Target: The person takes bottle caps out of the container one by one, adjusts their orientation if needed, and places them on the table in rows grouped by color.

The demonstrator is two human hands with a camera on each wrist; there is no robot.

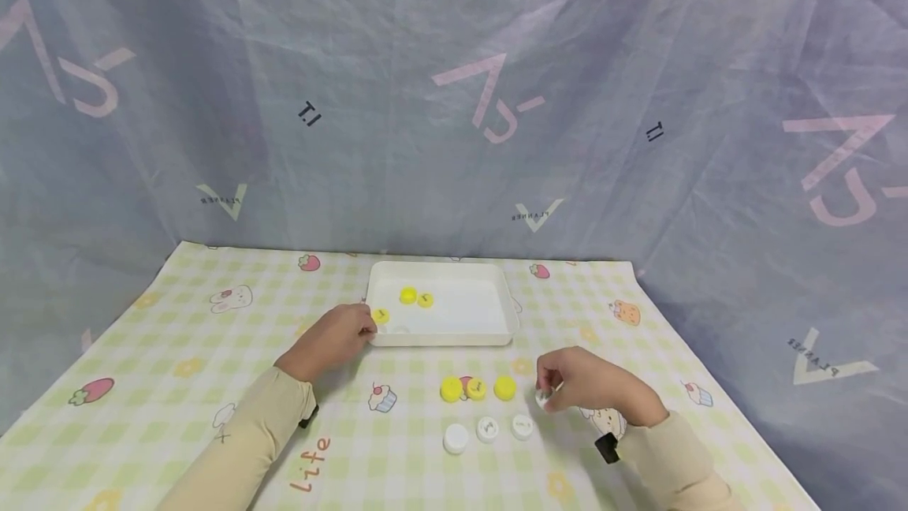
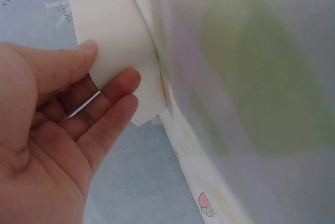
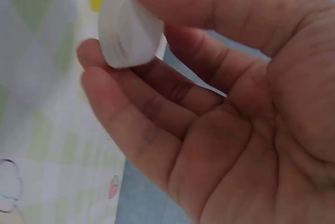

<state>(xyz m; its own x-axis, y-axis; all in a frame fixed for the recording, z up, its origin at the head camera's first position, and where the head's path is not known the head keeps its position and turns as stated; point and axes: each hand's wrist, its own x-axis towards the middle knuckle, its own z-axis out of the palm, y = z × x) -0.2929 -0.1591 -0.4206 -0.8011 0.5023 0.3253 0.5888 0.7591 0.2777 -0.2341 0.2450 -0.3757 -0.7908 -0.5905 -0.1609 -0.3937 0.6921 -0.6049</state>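
My left hand grips the front left corner of a shallow white tray. In the left wrist view its thumb and fingertips lie on the tray's wall. Inside the tray are yellow bottle caps, with a faint white round shape by the front wall. My right hand pinches a white bottle cap between thumb and fingers, low over the cloth. Left of that hand lies a row of yellow caps. White caps form a second row in front, some with dark print on top.
A green-and-white checked tablecloth with printed strawberries and cupcakes covers the table. Behind it and at the sides hangs a blue-grey curtain. The tray stands toward the table's back edge.
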